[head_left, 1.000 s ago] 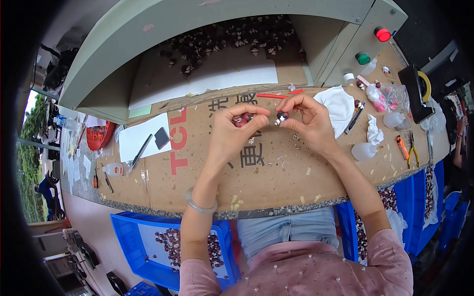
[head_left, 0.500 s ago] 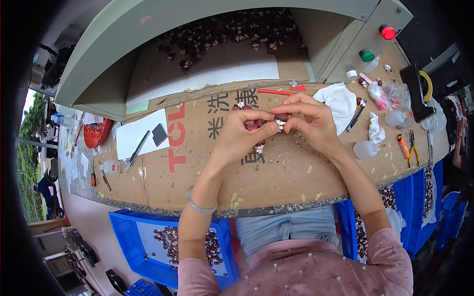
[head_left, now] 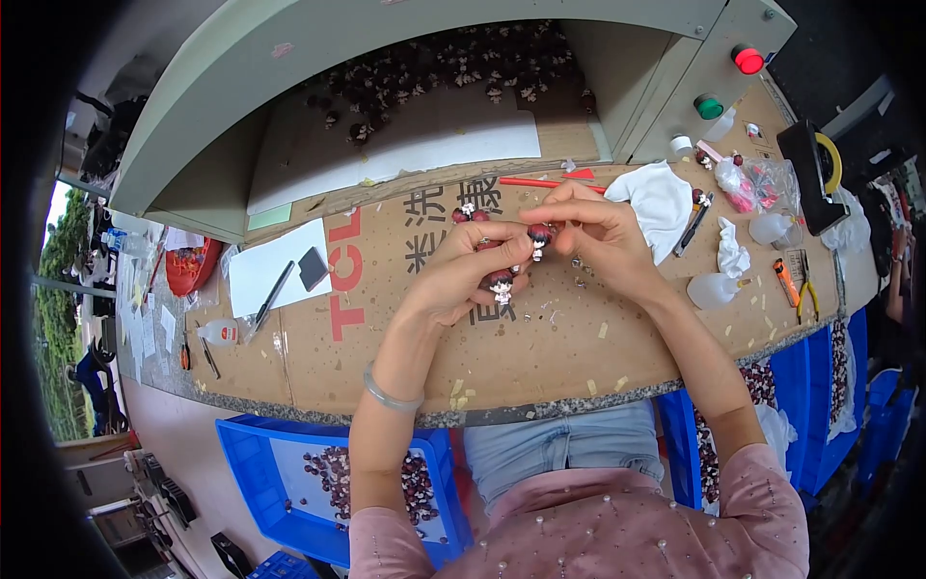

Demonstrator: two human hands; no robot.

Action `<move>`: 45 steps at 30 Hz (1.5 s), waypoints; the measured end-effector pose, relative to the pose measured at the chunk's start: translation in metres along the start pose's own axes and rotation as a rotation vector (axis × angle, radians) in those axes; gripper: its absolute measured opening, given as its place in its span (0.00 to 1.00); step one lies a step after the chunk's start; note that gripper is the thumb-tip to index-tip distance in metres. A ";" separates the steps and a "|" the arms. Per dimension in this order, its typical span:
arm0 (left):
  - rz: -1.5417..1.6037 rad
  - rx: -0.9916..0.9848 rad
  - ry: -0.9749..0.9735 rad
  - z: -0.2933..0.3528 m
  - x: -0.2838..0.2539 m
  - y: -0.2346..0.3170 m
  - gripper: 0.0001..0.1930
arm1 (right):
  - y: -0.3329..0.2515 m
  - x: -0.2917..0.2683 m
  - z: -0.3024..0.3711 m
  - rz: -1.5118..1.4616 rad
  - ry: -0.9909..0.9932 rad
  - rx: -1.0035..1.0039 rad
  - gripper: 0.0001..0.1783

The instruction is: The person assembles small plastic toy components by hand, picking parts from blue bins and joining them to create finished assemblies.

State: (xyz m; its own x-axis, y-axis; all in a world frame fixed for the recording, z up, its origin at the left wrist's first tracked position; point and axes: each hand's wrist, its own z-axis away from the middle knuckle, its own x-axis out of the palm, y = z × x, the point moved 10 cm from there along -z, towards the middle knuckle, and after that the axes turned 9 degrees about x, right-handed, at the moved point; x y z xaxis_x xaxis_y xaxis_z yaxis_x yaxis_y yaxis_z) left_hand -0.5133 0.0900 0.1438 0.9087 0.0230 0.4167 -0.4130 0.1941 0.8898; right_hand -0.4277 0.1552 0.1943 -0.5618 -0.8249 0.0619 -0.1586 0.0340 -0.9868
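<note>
Over the middle of the cardboard-covered bench, my two hands meet around a small doll figurine (head_left: 538, 241) with a dark red head and white body. My right hand (head_left: 600, 236) pinches it from the right, and the left thumb tip touches its side. In my left hand (head_left: 461, 270), closed, sits another figurine (head_left: 501, 288), hanging out below the fingers, with more dark red heads partly hidden behind them. Just past the left knuckles lies a similar figurine (head_left: 468, 211); whether the hand touches it I cannot tell.
A grey machine hood (head_left: 646, 87) with piled figurines inside stands at the back. On the right are a white cloth (head_left: 651, 207), a clear bottle (head_left: 712, 289), pliers (head_left: 808, 301) and an orange cutter (head_left: 785, 282). White paper (head_left: 280, 265) lies left. Blue crates (head_left: 260, 482) sit below the bench edge.
The figurine between my hands has tipped and shifted slightly left. My left hand has turned, so the lower figurine now shows its front. The right hand stays near the same spot.
</note>
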 end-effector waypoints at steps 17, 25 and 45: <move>0.741 0.269 0.034 0.003 -0.042 0.052 0.15 | 0.032 0.068 -0.005 0.996 -0.103 -0.092 0.25; 0.550 0.291 0.176 0.003 -0.059 0.044 0.16 | 0.025 0.052 -0.010 0.861 -0.050 -0.104 0.19; -0.287 0.094 0.240 0.002 -0.025 0.022 0.13 | -0.004 -0.014 0.011 0.398 0.353 -0.069 0.26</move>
State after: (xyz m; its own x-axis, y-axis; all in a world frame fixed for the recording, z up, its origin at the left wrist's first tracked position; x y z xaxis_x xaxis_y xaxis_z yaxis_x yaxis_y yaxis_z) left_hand -0.5451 0.0916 0.1530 0.9718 0.2120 0.1030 -0.1336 0.1355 0.9817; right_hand -0.4102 0.1609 0.1958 -0.8264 -0.5011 -0.2567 0.0761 0.3523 -0.9328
